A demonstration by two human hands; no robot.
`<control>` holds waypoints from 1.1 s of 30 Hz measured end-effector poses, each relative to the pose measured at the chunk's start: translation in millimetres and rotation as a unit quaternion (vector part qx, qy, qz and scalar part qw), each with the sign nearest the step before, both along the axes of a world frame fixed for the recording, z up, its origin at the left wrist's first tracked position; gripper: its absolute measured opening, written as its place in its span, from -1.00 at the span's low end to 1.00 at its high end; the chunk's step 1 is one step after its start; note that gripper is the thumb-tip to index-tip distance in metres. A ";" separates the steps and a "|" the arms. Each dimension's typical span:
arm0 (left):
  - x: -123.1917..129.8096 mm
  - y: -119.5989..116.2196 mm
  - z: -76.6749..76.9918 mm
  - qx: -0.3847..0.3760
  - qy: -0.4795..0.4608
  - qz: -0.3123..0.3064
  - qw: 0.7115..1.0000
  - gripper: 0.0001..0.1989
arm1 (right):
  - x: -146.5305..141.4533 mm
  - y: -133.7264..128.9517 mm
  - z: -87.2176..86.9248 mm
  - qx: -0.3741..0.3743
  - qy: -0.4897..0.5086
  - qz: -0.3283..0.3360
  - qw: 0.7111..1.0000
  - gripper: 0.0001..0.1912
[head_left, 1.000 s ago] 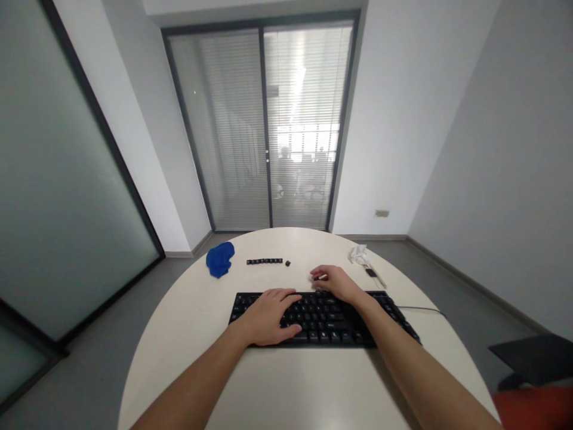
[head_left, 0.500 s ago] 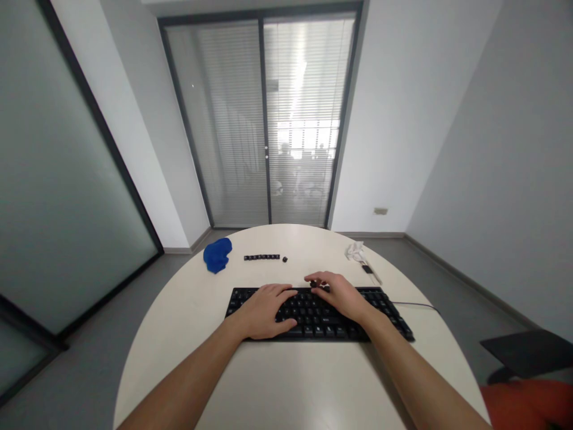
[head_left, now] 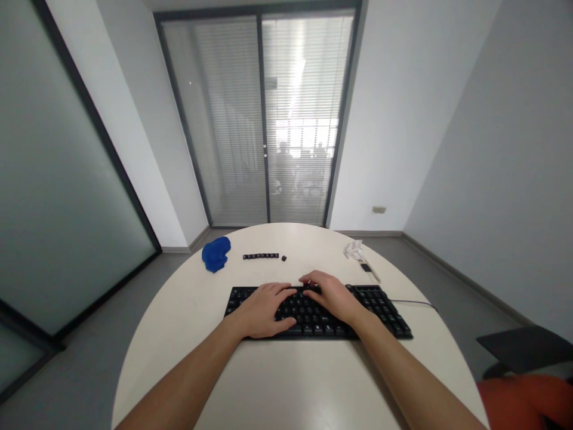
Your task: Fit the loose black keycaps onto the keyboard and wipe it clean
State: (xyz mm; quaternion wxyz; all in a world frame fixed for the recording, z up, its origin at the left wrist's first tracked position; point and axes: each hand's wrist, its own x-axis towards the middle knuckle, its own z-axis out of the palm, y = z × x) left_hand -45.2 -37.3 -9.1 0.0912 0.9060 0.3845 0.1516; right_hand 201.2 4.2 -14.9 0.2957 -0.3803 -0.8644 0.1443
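Note:
A black keyboard point(head_left: 308, 328) lies across the white round table. My left hand point(head_left: 266, 309) rests on its left half with fingers and thumb spread, holding nothing. Over the upper middle of the keys is my right hand point(head_left: 329, 294), its fingers bent round a small black piece, seemingly a keycap point(head_left: 307, 285), at the top edge. Beyond the keyboard stands a row of several black keycaps point(head_left: 261, 256), with a single keycap point(head_left: 283, 258) just to its right.
A blue cloth point(head_left: 216, 254) lies at the back left. At the back right are a crumpled white tissue point(head_left: 354, 249) and a brush-like tool point(head_left: 366, 267). A cable point(head_left: 414, 302) leaves the keyboard's right side. A black and orange chair point(head_left: 523, 352) stands at the lower right.
My right hand has moved slightly left along the keyboard's upper edge, with the small black piece still at its fingers. My left hand has stayed in place on the keys.

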 end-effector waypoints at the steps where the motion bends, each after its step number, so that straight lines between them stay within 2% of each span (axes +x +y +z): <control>1: -0.1 0.1 -0.3 0.000 -0.001 -0.001 1.000 -0.34 | -0.3 -0.7 0.5 -0.003 0.002 -0.010 1.000 -0.77; 5: -0.4 0.6 -1.8 -0.002 -0.007 -0.002 1.000 -0.33 | -1.1 -3.2 3.0 0.000 -0.011 -0.006 1.000 -0.89; 13: -0.7 -0.2 -1.4 -0.003 -0.007 0.002 1.000 -0.35 | 7.5 -1.5 4.5 -0.010 -0.043 0.020 0.999 -0.78; 17: -0.7 -0.3 -1.5 -0.003 -0.004 0.001 1.000 -0.35 | 17.1 3.0 4.3 -0.027 -0.047 0.046 0.998 -0.58; 25: -1.0 0.6 -3.0 0.001 -0.009 -0.001 1.000 -0.35 | 21.7 2.8 7.5 -0.038 -0.044 0.066 0.996 -0.65; 29: -0.5 -0.3 -1.1 -0.004 -0.008 0.000 1.000 -0.35 | 17.7 0.7 6.5 -0.039 -0.038 0.052 0.997 -0.71; 33: -0.7 -0.4 -0.9 -0.005 -0.015 -0.001 1.000 -0.36 | 12.9 4.7 -0.8 -0.032 -0.016 0.001 0.999 -0.71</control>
